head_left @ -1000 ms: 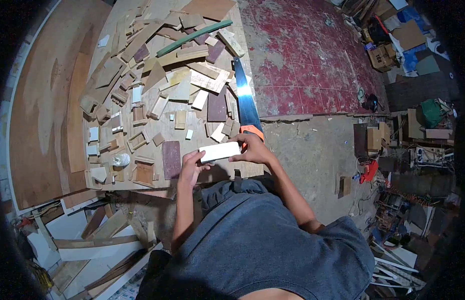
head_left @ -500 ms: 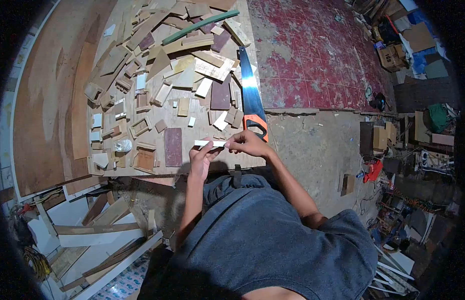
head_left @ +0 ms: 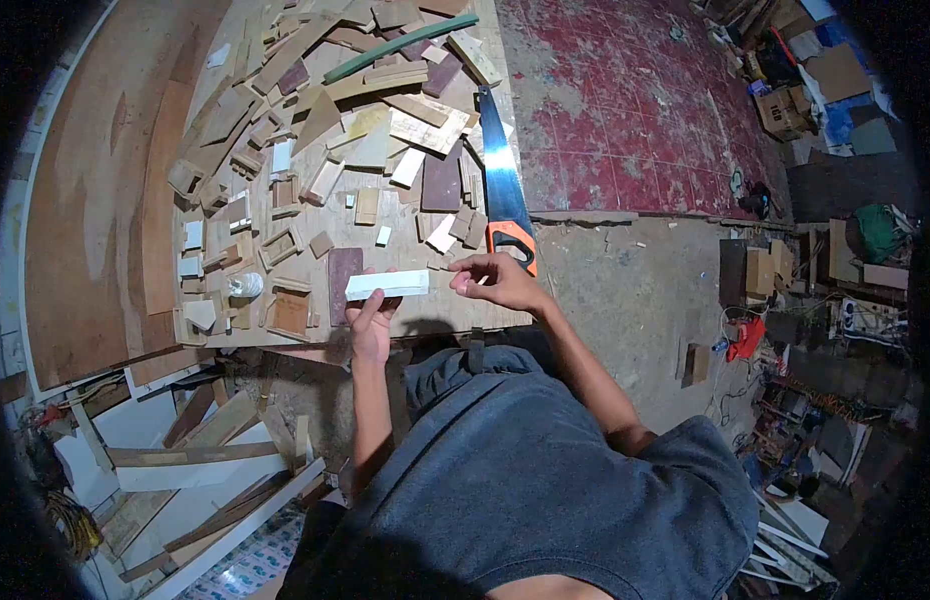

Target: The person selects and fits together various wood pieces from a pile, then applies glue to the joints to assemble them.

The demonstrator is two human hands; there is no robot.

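My left hand (head_left: pixel 370 318) is closed on a white block (head_left: pixel 389 285), a long rectangular piece held level over the near edge of the bench. The thumb lies on its near face; the other fingers are mostly hidden beneath. Just right of the block's end is my right hand (head_left: pixel 497 283), apart from it, with fingers loosely curled, thumb and fingertips spaced and nothing visible between them. Close beyond that hand lies a handsaw (head_left: pixel 502 170) with an orange and black handle. A dark red board (head_left: pixel 346 275) lies partly behind the white block.
Wood offcuts and small open wooden boxes (head_left: pixel 282 248) cover much of the workbench (head_left: pixel 325 215). A green curved strip (head_left: pixel 400 48) lies at the back. A clear plastic item (head_left: pixel 246 286) stands at left. Scrap boards (head_left: pixel 200 460) are piled on the floor below left.
My left hand has moved left with the white block and turned it so a broader face shows. My right hand has let go of the block's right end.
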